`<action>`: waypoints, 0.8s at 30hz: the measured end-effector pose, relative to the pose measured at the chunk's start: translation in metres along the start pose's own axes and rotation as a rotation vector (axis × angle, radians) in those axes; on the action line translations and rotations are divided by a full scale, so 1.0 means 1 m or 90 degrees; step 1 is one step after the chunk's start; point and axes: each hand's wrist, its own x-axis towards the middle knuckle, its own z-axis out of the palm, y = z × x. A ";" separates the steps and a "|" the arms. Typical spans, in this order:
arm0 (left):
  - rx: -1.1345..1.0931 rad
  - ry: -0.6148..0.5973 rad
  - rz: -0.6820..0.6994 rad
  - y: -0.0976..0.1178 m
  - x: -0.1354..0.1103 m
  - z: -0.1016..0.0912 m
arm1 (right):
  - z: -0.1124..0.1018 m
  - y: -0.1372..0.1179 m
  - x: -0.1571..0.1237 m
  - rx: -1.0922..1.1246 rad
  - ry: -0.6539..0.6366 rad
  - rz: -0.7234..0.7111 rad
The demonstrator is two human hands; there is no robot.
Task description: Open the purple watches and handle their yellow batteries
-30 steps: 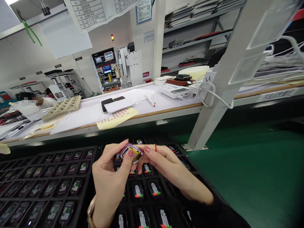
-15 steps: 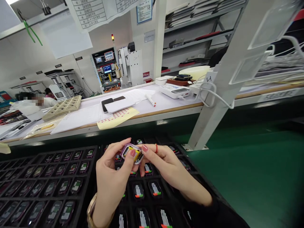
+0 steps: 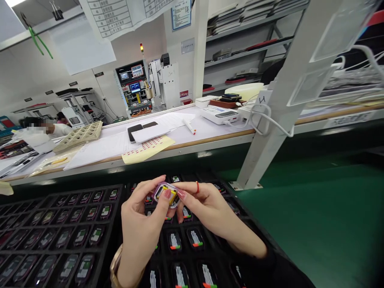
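Two bare hands bring an open purple-rimmed watch casing (image 3: 173, 196) together at the lower centre of the frame, just above a black tray of similar small devices. The left hand (image 3: 139, 220), a gold band (image 3: 115, 264) at its wrist, has its grip clamped on the casing, the thumb pressed over a yellow part inside and the fingers around the far side. The right hand (image 3: 214, 210), a red ring (image 3: 197, 187) on one finger, has its grip closed at the casing's right edge, thumb in front, forefinger along the top.

The casing is tilted with its open side up, apparently so that the inside faces the wearer; the left hand seems to steady it, leaving the right free for finer handling at the rim. Below, devices with red-and-green strips (image 3: 195, 240) lie one to a compartment, probably to prevent them knocking together. A second black tray (image 3: 114, 228), at lower left, holds purple-edged devices (image 3: 105, 211) in similar rows.

Beyond, papers and a yellow sheet with red marks (image 3: 150, 150) cover part of a white tabletop (image 3: 207, 130) across mid-frame. A white cable (image 3: 279, 125) is looped at a slanting post (image 3: 265, 150) at right, seemingly to keep it off the floor.
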 end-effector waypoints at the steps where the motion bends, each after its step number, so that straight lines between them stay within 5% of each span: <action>1: 0.001 -0.002 0.003 0.000 0.000 0.000 | 0.000 0.000 0.000 -0.001 -0.001 0.000; 24: 0.023 -0.031 0.029 0.002 -0.002 -0.001 | -0.001 -0.003 0.001 0.026 -0.028 -0.035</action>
